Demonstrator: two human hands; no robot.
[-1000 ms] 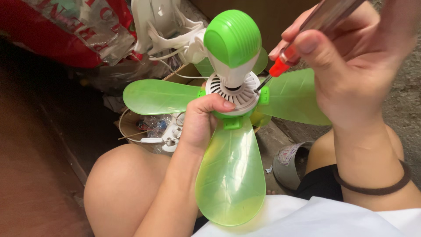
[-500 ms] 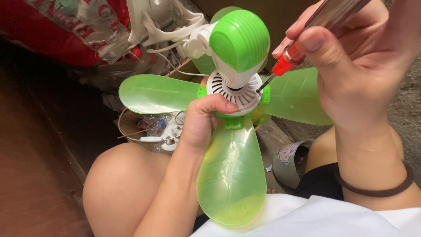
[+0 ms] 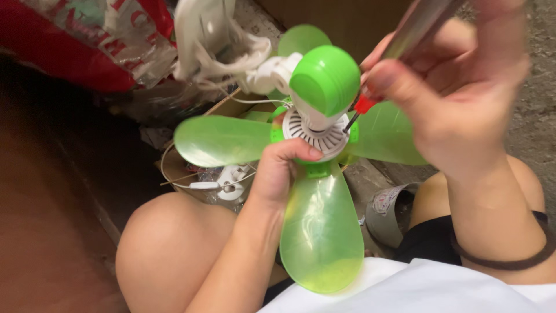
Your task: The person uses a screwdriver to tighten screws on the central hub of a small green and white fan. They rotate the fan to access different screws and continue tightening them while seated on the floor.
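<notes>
1. Your left hand (image 3: 278, 174) is wrapped around the middle of the small green fan (image 3: 315, 124), just under the white slotted ring. Its grip is pressed tight on the hub. I think holding it this firmly is right, so the fan does not wobble.
2. The fan sits in the air above your knees, with its see-through green blades (image 3: 321, 232) sticking out to the sides and toward you.
3. Your right hand (image 3: 457, 98) pinches the screwdriver (image 3: 362, 107) between thumb and fingers. Its thin metal tip touches the white ring beside the round green cap.
4. The tool leans at a slant. I think standing it straight along the screw would help the tip sit deep and not slip.
5. Push gently and turn slowly. A slip could poke your left thumb, which is very near the tip.
6. A grey can (image 3: 385, 211) and a red bag (image 3: 75, 40) lie nearby on the floor.
</notes>
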